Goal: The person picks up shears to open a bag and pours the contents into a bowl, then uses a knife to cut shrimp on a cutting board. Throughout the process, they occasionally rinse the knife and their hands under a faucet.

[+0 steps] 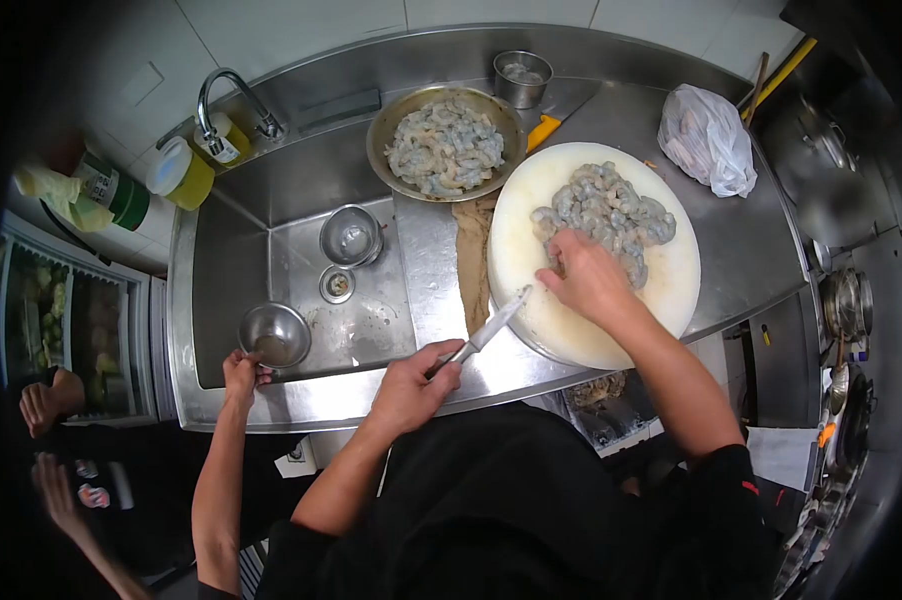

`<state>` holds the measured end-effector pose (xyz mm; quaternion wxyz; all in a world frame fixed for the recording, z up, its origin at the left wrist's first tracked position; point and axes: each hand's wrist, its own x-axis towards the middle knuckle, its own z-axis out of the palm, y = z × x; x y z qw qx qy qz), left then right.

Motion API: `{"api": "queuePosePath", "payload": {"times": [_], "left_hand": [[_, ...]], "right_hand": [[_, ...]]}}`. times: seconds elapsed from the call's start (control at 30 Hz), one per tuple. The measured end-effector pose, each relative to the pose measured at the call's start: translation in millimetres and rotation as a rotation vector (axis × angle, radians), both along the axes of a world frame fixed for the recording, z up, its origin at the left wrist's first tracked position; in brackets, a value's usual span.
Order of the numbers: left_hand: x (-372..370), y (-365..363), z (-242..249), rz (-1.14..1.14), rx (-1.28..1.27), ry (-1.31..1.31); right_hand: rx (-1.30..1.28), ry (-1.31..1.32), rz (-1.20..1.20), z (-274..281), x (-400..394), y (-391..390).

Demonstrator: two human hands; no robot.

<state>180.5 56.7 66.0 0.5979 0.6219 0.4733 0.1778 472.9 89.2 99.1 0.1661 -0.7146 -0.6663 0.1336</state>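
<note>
My left hand is wrapped round the handle of a knife, its blade slanting up to the right over the near-left edge of a round white cutting board. On the board lies a heap of raw peeled shrimp. At the heap's near-left side, my right hand has its fingers curled and pinched on a shrimp, which the fingers mostly hide. Behind the board to the left, a wide metal bowl holds many more raw shrimp.
Another person's hand grips a small metal bowl in the sink; a second bowl sits by the drain. A yellow-handled tool, metal cup, plastic bag and brown cloth surround the board.
</note>
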Motion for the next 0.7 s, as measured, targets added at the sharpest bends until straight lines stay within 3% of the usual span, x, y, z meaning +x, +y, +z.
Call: {"api": "queuePosePath", "payload": {"times": [0.13, 0.23, 0.33, 0.43, 0.57, 0.7], "left_hand": [[-6, 4, 4, 0.093, -0.094, -0.009], [-3, 7, 7, 0.099, -0.090, -0.020], [11, 10, 6, 0.022, -0.008, -0.058], [32, 15, 10, -0.074, 0.016, -0.022], [59, 23, 7, -0.198, 0.143, 0.041], [82, 31, 21, -0.291, 0.155, 0.109]], "right_hand": [[0.106, 0.215, -0.142, -17, 9, -1], [-0.136, 0.552, -0.161, 8, 32, -28], [-0.280, 0.516, 0.004, 20, 46, -57], [0.113, 0.096, 0.241, -1, 44, -71], [0.193, -0.135, 0.290, -7, 39, -75], [0.255, -0.123, 0.290, -16, 41, -84]]}}
